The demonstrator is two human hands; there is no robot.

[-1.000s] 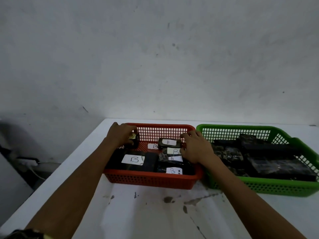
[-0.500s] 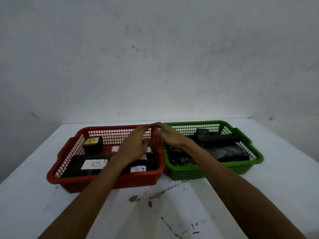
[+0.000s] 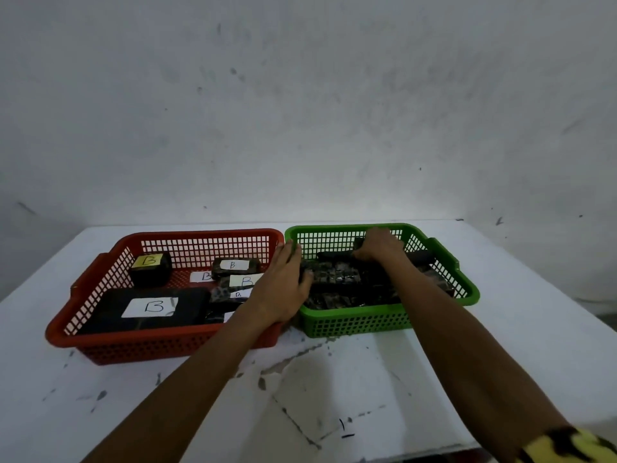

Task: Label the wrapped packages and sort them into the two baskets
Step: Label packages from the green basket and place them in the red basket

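Observation:
A red basket (image 3: 207, 234) on the left holds several dark wrapped packages with white or yellow "B" labels, among them a large flat black one (image 3: 107, 317) and a small one with a yellow label (image 3: 152, 274). Touching it on the right is a green basket (image 3: 360, 324) holding dark wrapped packages with no label showing. My left hand (image 3: 282, 289) lies flat across the walls where the baskets meet, thumb on a patterned package (image 3: 337, 277). My right hand (image 3: 380, 247) reaches into the green basket's far side, fingers curled over a long dark package (image 3: 334, 256).
Both baskets stand on a white, stained table (image 3: 334, 379) pushed against a grey wall. The table's front edge shows at the lower right, its left edge at the far left. A yellow-and-black sleeve (image 3: 574, 446) covers my right upper arm.
My left hand left the red basket and came to the seam between the baskets. My right hand went further right and deeper into the green basket. The view swung right.

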